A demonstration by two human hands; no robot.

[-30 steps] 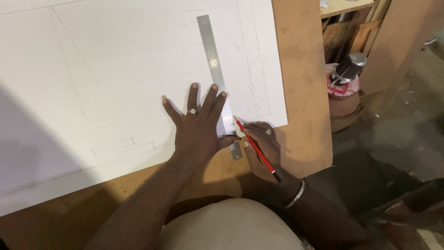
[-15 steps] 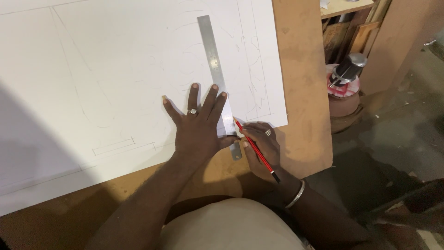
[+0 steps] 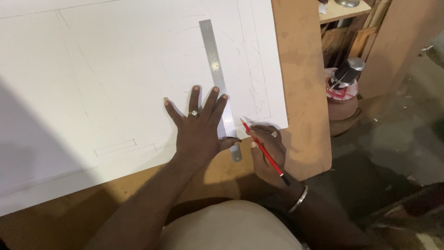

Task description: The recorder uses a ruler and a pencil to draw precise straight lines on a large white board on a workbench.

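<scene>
A long steel ruler lies on a large white sheet marked with faint pencil lines. My left hand is spread flat, fingers apart, and presses down on the ruler's near end. My right hand grips a red pencil, whose tip touches the sheet just right of the ruler's lower edge. There is a ring on my left hand and a metal bangle on my right wrist.
The sheet rests on a brown board table whose right edge drops to the floor. Beside that edge stands a round brown container with a metal-capped tool on it. Wooden boards and a shelf are at top right.
</scene>
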